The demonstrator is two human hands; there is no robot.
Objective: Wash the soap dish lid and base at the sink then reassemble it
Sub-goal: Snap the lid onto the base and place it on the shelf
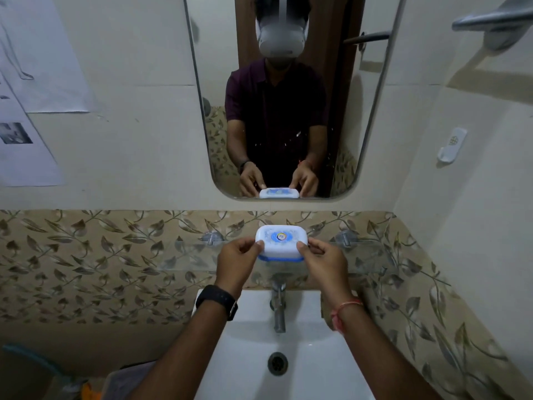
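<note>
Soap dish (281, 243): white lid (280, 237) seated on blue base (281, 258), assembled, at the glass wall shelf (184, 256) above the tap (278, 307) and white sink (305, 362). Left hand (239, 255) pinches its left end, right hand (323, 259) its right end, fingers curled. Mirror (288, 111) above reflects both hands and the dish.

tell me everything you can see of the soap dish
The soap dish is a rounded rectangular box, seemingly plastic: a white lid with pale blue speckling and a round colourful sticker, over a blue base showing only as a rim. It is closed and level, at the glass shelf above the tap. The left hand and right hand pinch its ends.
</note>
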